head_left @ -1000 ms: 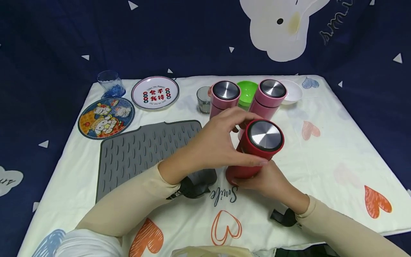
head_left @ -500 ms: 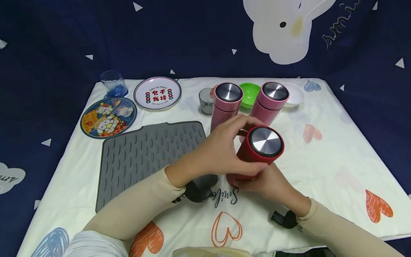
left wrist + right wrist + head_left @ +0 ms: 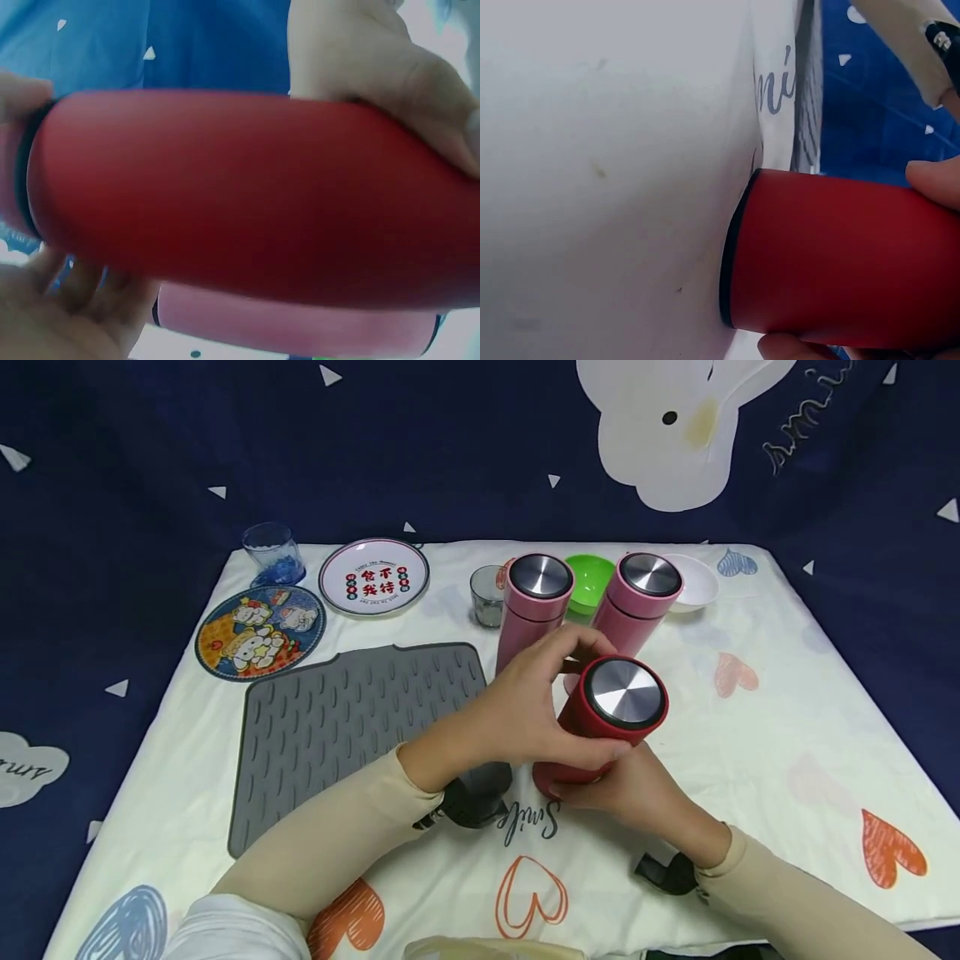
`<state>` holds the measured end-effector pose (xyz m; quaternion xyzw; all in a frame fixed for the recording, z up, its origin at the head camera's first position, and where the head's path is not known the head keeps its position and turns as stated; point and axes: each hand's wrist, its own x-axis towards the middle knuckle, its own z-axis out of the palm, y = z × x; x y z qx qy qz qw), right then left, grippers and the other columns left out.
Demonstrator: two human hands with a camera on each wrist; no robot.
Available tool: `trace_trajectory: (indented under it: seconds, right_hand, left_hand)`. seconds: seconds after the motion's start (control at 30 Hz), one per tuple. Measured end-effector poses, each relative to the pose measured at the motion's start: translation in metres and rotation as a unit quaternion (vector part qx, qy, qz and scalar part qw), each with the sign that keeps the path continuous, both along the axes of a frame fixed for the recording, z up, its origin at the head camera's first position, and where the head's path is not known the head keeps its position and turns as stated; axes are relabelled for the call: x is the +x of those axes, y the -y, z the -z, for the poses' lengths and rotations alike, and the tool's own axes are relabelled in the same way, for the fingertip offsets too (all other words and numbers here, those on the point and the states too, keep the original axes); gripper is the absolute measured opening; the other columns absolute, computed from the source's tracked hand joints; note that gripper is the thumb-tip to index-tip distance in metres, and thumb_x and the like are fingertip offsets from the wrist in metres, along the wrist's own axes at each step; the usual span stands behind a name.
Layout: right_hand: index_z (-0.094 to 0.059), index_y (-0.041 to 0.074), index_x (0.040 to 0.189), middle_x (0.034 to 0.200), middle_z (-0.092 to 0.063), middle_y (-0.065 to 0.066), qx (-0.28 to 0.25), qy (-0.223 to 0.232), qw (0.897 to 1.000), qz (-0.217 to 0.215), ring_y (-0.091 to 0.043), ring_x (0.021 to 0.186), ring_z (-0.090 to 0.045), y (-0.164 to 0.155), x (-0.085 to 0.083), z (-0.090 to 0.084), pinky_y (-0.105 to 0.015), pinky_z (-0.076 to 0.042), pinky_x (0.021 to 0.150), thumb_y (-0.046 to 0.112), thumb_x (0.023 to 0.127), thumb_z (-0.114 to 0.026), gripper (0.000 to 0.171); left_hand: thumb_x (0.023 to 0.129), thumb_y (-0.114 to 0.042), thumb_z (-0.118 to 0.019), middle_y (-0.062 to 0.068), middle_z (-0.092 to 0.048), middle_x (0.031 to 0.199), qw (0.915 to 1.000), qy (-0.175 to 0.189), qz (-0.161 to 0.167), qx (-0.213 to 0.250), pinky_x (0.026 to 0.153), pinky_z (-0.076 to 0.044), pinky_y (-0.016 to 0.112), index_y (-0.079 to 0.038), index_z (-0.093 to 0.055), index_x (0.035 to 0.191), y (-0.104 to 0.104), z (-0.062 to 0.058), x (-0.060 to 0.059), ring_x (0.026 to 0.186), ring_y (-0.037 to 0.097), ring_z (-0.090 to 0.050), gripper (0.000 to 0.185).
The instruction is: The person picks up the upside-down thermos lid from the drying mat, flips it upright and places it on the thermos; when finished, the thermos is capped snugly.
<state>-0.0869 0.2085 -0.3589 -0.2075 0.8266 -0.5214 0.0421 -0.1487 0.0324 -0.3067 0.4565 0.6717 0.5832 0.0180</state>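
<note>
A red thermos bottle [image 3: 577, 718] with a steel-topped lid [image 3: 626, 692] stands slightly tilted in front of me in the head view. My left hand [image 3: 517, 710] grips its upper part from the left, thumb along the near side and fingers behind. Lower down, my right hand [image 3: 637, 793] holds the body near the base. The left wrist view shows the red body [image 3: 240, 195] large, with a dark seam ring [image 3: 31, 172] by the left hand's fingers. In the right wrist view, the dark-rimmed base [image 3: 739, 255] is right at the white cloth [image 3: 615, 187].
Two pink thermos bottles [image 3: 531, 614] [image 3: 633, 610] stand just behind. Farther back are a small glass [image 3: 487, 597], a green bowl [image 3: 588, 578] and a white bowl [image 3: 693, 583]. A grey ridged mat [image 3: 352, 718], two plates [image 3: 258, 631] [image 3: 375, 597] and a blue-tinted glass [image 3: 272, 552] lie left.
The red bottle's lid has shifted slightly toward me, with both hands keeping their hold. The head view has turned a little, so the whole scene sits slightly farther right.
</note>
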Motion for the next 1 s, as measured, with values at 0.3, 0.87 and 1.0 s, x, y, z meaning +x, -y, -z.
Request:
trace_trajectory:
  seconds: [0.3,0.87,1.0]
  right_hand:
    - [-0.057,0.014,0.112,0.101,-0.063,0.006,0.015,0.001,1.0,0.012,-0.014,0.091,-0.06,-0.002,0.002,0.001,-0.025,-0.048,0.083,-0.001,0.066,-0.087,0.057]
    - [-0.056,0.019,0.117,0.108,-0.063,0.007,0.025,0.003,1.0,0.005,-0.013,0.095,-0.06,-0.012,-0.007,0.035,-0.027,-0.048,0.085,0.016,0.068,-0.091,0.06]
    - [-0.056,0.018,0.118,0.109,-0.063,0.006,0.021,0.002,1.0,0.008,-0.014,0.097,-0.06,-0.012,-0.007,0.033,-0.027,-0.048,0.086,0.014,0.067,-0.092,0.062]
  left_hand:
    - [0.067,-0.02,-0.088,0.0,-0.053,0.119,0.9999,-0.016,0.005,0.0,0.095,-0.045,0.027,-0.002,-0.046,0.128,-0.003,0.0,-0.002,0.107,0.007,-0.053,0.076]
    - [0.066,-0.02,-0.088,0.001,-0.053,0.121,0.9992,0.005,-0.029,-0.026,0.093,-0.044,0.022,-0.005,-0.047,0.13,-0.004,-0.004,0.009,0.106,0.005,-0.052,0.077]
    - [0.063,-0.032,-0.091,-0.002,-0.05,0.12,0.9954,-0.051,-0.064,-0.049,0.091,-0.043,0.02,-0.007,-0.047,0.129,-0.005,-0.003,0.009,0.107,0.003,-0.048,0.083]
